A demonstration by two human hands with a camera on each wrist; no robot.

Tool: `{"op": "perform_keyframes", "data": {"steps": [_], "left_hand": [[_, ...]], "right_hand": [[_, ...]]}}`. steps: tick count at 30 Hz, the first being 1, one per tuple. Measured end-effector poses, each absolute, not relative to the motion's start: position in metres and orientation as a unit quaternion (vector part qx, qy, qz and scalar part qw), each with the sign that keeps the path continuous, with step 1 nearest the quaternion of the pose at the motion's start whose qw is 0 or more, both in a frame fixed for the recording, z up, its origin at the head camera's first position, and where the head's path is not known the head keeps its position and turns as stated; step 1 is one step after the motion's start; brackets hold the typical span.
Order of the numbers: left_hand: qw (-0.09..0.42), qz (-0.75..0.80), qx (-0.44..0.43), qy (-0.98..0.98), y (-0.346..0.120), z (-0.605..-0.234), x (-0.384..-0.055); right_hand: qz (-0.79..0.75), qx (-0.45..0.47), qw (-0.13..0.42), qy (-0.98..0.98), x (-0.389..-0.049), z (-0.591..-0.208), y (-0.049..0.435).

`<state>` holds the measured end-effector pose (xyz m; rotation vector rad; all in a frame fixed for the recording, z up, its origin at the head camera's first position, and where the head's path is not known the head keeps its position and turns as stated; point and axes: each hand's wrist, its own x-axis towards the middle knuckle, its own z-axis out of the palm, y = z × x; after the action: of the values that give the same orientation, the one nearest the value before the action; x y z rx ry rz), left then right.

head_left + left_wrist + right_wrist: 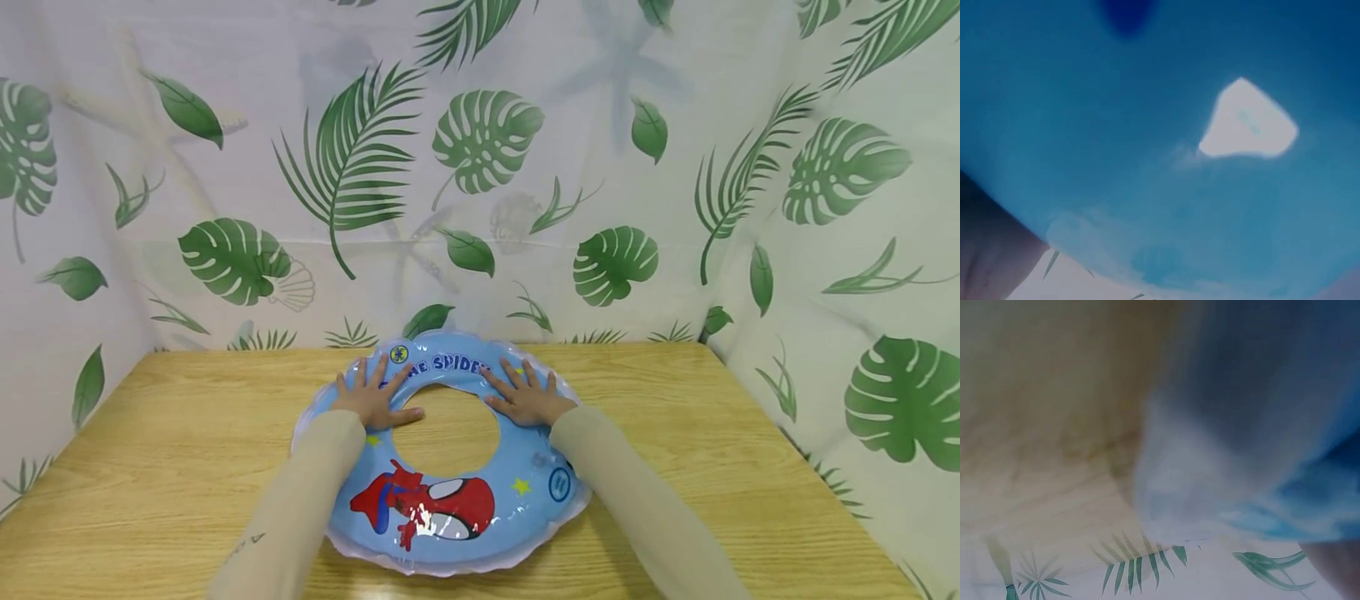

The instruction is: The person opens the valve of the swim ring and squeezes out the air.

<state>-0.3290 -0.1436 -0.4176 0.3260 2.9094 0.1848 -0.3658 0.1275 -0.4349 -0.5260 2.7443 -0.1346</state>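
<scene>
A light blue inflatable swim ring (517, 517) lies on the wooden table, with a red cartoon figure on its near side and dark lettering on its far side. My left hand (370, 402) rests on the ring's upper left part, fingers straight and spread, thumb reaching over the hole. On the upper right part my right hand (531, 402) lies with its fingers spread too. Close up in the left wrist view, the swim ring's blue surface (1147, 156) shows a bright reflection. The right wrist view catches the ring's pale edge (1191, 475), blurred.
The light wooden table (697, 467) extends to both sides of the ring. White cloth (517, 283) printed with green leaves hangs behind the table and along its left and right sides.
</scene>
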Motion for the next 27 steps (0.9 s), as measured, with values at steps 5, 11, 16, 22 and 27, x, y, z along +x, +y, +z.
{"op": "perform_keyframes", "data": {"steps": [5,11,16,22,27], "left_hand": [[0.117,0.065,0.111,0.985,-0.142,-0.414,-0.326],[0.137,0.060,0.105,0.983,-0.142,-0.417,-0.329],[0.128,0.058,0.106,0.984,-0.140,-0.414,-0.325],[0.122,0.052,0.103,0.986,-0.142,-0.424,-0.332],[0.115,0.042,0.103,0.987,-0.142,-0.427,-0.335]], "right_hand": [[-0.045,-0.184,0.172,0.967,-0.368,-0.438,0.127],[-0.048,-0.184,0.177,0.966,-0.373,-0.443,0.129],[-0.046,-0.192,0.182,0.963,-0.373,-0.439,0.129],[-0.029,-0.205,0.202,0.957,-0.369,-0.418,0.126],[-0.028,-0.212,0.208,0.955,-0.378,-0.402,0.121]]}}
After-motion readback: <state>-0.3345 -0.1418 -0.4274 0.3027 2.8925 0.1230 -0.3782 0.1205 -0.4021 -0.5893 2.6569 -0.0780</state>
